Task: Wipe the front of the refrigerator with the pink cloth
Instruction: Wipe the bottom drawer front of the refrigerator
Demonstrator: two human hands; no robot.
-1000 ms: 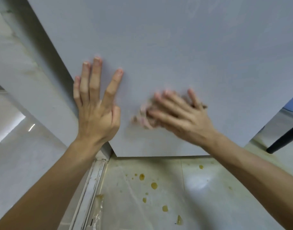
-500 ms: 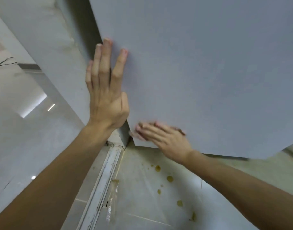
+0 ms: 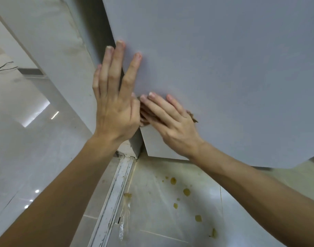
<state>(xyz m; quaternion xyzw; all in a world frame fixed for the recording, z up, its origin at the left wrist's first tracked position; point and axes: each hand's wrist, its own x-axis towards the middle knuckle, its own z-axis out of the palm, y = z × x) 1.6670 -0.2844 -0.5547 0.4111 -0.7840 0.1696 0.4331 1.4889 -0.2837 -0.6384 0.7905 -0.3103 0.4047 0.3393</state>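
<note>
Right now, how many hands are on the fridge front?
2. The left hand lies flat at the refrigerator front's left edge; the right hand is just beside it, lower, pressing the pink cloth against it.

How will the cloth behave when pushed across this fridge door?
Probably floppy: the cloth is crushed flat under the right hand, ragged edges poking out. Likely slides easily, since the refrigerator front looks smooth.

The pink cloth [image 3: 193, 118] lies mostly hidden under the right hand [image 3: 172, 125].
</note>
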